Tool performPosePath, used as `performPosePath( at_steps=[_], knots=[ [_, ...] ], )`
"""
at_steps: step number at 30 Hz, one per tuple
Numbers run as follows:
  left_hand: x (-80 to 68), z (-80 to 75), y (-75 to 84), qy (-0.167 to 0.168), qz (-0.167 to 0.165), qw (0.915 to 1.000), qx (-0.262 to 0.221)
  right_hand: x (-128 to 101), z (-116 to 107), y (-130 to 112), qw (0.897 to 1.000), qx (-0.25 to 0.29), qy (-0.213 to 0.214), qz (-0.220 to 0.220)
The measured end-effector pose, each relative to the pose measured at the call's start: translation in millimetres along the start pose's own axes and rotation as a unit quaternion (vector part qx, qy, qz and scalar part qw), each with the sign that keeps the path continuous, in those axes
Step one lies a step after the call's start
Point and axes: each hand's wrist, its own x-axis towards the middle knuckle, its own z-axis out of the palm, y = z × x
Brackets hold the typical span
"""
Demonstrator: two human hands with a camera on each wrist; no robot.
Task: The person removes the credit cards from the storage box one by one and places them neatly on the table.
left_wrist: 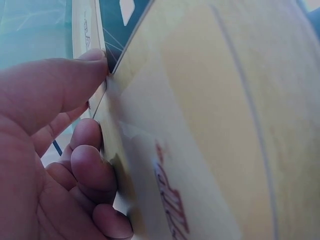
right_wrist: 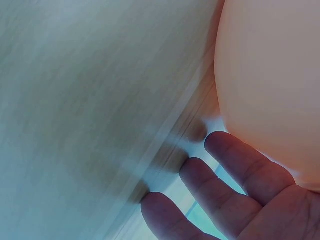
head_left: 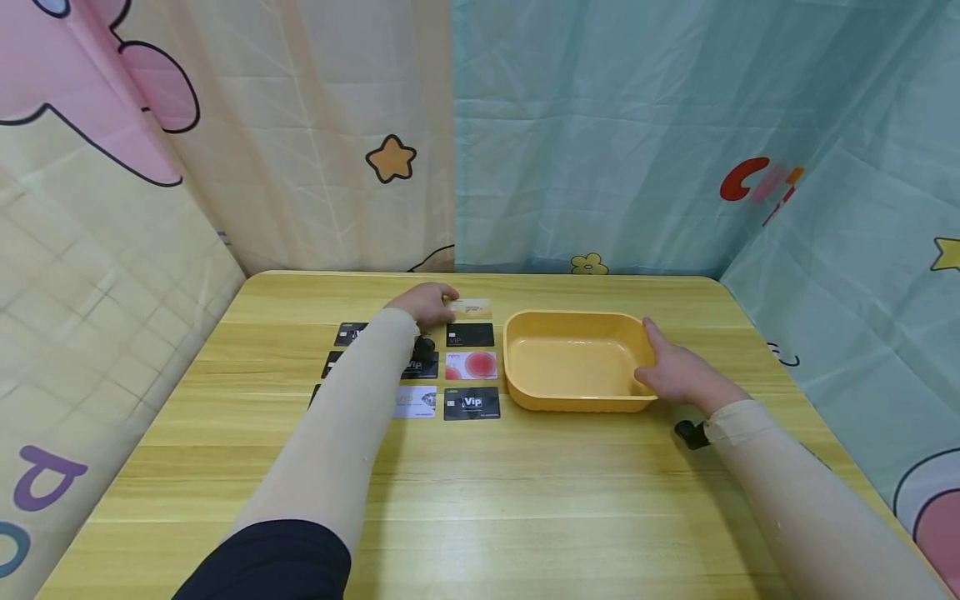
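Note:
My left hand [head_left: 426, 305] reaches to the far row of cards. Its thumb and index finger pinch the left end of a pale gold card [head_left: 474, 309]; the other fingers curl near the tabletop. Close under this hand, in the left wrist view, lies another pale card [left_wrist: 172, 200] with red script. My right hand [head_left: 684, 372] holds the right wall of a yellow plastic tray [head_left: 577, 403], thumb over the rim. In the right wrist view, three of its fingertips [right_wrist: 152, 202] rest on the table beside the tray's wall [right_wrist: 270, 90].
Several cards lie in rows left of the tray, among them a black VIP card [head_left: 470, 335], a pink-and-white card [head_left: 471, 366] and a dark Vip card [head_left: 472, 403]. My left sleeve [head_left: 330, 442] covers some. Curtains [head_left: 600, 125] stand behind the wooden table [head_left: 540, 500].

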Motion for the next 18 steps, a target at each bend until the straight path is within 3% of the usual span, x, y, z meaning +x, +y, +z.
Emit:
performPosePath(
  at_steps=[9, 18],
  knots=[
    [3.7, 0.4, -1.4, -0.006, -0.019, 0.9998, -0.006, -0.5, -0.2, -0.7, 1.000, -0.001, 0.000, 0.002],
    [1.7, -2.6, -0.7, -0.002, -0.008, 1.0000, 0.004, -0.4, -1.0, -0.9, 1.000, 0.000, -0.003, 0.003]
  ],
)
